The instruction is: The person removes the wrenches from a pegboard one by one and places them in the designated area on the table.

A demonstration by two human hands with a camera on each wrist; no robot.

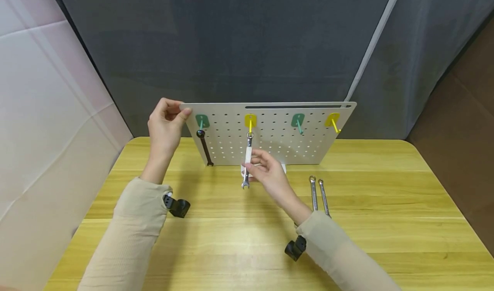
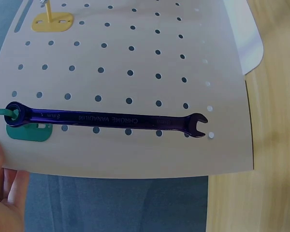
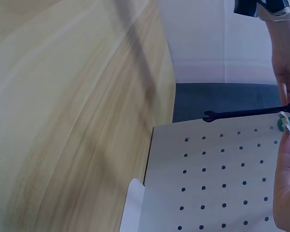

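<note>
My left hand (image 1: 166,121) pinches the upper left corner of a white pegboard (image 1: 270,143) standing on the table. My right hand (image 1: 268,173) holds a silver combination wrench (image 1: 248,154) by its shaft, open end down. Its ring end is at the tip of the left yellow hook (image 1: 250,120); whether the hook passes through the ring cannot be told. A dark combination wrench (image 2: 111,119) hangs by its ring from the left green hook (image 1: 201,120). In the right wrist view, only a bit of the silver wrench (image 3: 289,126) shows beside the fingers.
Another green hook (image 1: 297,120) and a yellow hook (image 1: 332,119) on the board's right side carry nothing. Two silver wrenches, one longer (image 1: 314,192) and one shorter (image 1: 323,196), lie on the wooden table (image 1: 231,248), partly behind the right sleeve. A dark curtain (image 1: 231,42) is behind the board.
</note>
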